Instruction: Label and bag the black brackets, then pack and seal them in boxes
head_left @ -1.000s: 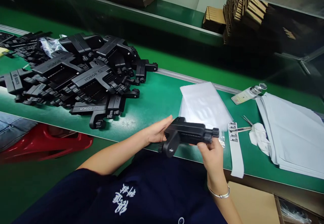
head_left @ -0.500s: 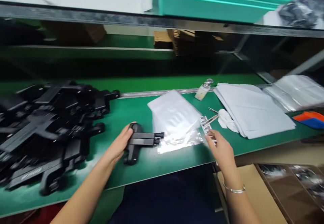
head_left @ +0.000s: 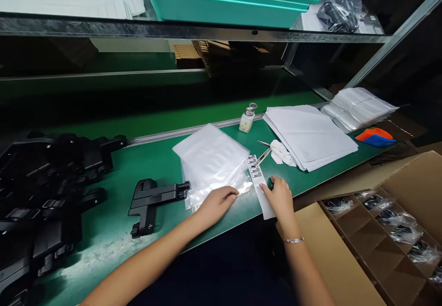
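Note:
Over the near edge of a stack of clear plastic bags [head_left: 210,154] is my left hand [head_left: 216,204], its fingers loosely stretched and nothing seen in them. My right hand [head_left: 280,200] grips the right side of a white label strip [head_left: 263,200], thumb on top; black printed marks cover its far part. Tweezers [head_left: 263,156] lie with their tips over the strip, beside small white pieces [head_left: 281,153]. A black plastic bracket [head_left: 152,199] with a side arm lies left of the bags, apart from both hands.
Many black brackets [head_left: 44,214] are heaped at the left. Behind the bags stand a small bottle [head_left: 246,120] and a paper stack [head_left: 311,133]. An orange and blue item [head_left: 375,136] lies far right. A divided carton [head_left: 366,250] stands lower right; turquoise bins [head_left: 228,8] sit on the shelf above.
My left hand has let go of the black bracket and moved right to the bags. My right hand stays at the label strip. The view has swung to the right.

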{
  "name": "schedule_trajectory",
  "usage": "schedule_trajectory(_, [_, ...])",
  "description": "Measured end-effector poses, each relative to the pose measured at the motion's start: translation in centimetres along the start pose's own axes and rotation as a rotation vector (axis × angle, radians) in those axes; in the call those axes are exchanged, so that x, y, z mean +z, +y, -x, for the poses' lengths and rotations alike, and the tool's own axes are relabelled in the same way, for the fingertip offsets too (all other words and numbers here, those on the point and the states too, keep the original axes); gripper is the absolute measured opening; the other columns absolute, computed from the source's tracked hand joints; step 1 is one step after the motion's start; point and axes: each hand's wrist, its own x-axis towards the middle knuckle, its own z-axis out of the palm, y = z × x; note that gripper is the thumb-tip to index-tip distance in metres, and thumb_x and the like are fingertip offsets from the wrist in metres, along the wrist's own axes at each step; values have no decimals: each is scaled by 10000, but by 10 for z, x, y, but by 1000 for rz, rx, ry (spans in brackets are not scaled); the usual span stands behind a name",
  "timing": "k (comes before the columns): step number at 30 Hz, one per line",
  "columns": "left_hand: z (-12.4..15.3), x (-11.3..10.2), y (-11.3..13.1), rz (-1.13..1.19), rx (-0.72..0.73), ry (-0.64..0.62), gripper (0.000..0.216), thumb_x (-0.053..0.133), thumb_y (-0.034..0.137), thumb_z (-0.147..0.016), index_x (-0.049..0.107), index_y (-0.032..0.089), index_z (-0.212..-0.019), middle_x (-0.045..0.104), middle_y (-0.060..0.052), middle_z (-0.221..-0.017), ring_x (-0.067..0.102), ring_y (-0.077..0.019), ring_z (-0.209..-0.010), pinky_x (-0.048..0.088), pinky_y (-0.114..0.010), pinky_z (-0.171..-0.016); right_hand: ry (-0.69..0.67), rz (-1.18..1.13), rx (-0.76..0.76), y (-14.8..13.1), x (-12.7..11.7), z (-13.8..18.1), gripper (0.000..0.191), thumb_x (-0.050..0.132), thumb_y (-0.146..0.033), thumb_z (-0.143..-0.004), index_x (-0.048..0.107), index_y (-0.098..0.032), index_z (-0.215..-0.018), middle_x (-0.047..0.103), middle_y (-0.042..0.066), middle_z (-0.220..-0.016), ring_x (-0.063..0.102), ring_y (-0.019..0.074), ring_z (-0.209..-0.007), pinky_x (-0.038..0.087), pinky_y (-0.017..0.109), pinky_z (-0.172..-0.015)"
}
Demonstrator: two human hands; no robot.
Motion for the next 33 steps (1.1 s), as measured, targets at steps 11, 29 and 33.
schedule_trajectory(11, [-52, 43, -3, 295, -32, 50, 517, 591, 245, -806, 469, 179, -1304, 609, -118, -1174, 602, -218, -1012, 455, -377, -904, -260, -677, -15, -5, 3, -4, 214, 581, -387, -804, 509, -201, -725, 523, -34, -639, 508, 145, -617, 369, 255, -578])
schedule_trajectory(29, [-79, 52, 13, 317, 152, 4, 432, 480, 561, -881, 622, 180, -1027, 673, -85, -974, 616, -233, -900, 475, -345, -805, 501, -564, -450, 16, -18, 27, 122, 511, -236, -897, 614, -259, -836, 630, 19, -815, 593, 195, -803, 395, 478, -962])
schedule_trajectory(33, [-101, 44, 19, 57, 259, 23, 385, 385, 443, -943, 585, 206, -1171, 647, -105, -1206, 576, -269, -1141, 403, -415, -1014, 543, -1121, -96, 27, -23, 16, 217, 532, -391, -883, 572, -213, -766, 576, 33, -796, 558, 180, -768, 494, 355, -753])
